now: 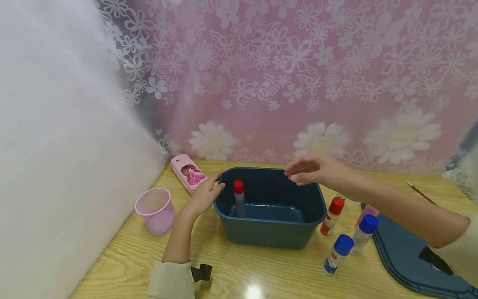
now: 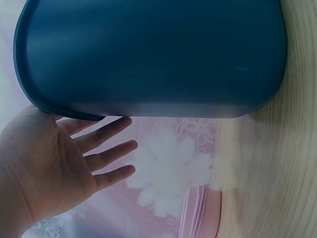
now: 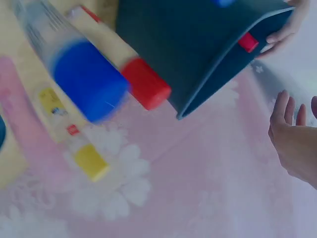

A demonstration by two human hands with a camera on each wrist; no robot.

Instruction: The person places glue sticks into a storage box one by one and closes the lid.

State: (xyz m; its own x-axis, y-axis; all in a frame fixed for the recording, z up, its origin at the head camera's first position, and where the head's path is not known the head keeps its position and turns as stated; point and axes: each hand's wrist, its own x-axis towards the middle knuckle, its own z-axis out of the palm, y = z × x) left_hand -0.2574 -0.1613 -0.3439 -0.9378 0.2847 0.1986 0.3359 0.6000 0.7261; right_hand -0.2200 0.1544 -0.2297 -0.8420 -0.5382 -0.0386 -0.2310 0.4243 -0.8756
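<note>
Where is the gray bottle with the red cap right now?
In the head view, the gray bottle is inside the dark blue bin, toward its left end, near the left hand.

Home-like nook | floral curtain (image 1: 261,62) | wood-grain table (image 1: 119,265) | pencil case (image 1: 189,174)

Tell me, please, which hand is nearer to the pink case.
Left: the left hand is beside the pink case; the right hand is by the right end of the bin.

Bottle (image 1: 240,204) in bin (image 1: 265,234) (cup (image 1: 159,223) left).
</note>
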